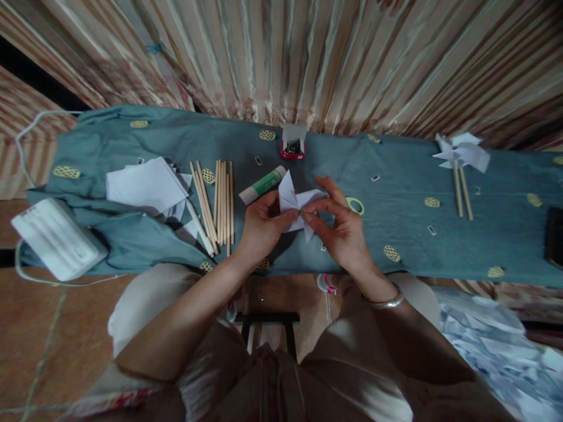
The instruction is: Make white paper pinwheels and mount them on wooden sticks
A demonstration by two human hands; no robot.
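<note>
above the cloth [396,181], 2 hands [261,228] [346,230] pinch a white paper pinwheel [287,197], partly hiding its centre.

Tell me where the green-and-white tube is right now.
In the head view, the green-and-white tube lies on the cloth just left of centre, beyond the left hand, with the wooden sticks to its left.

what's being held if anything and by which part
A white paper pinwheel: the left grip is on its left side, the right grip near its centre.
</note>
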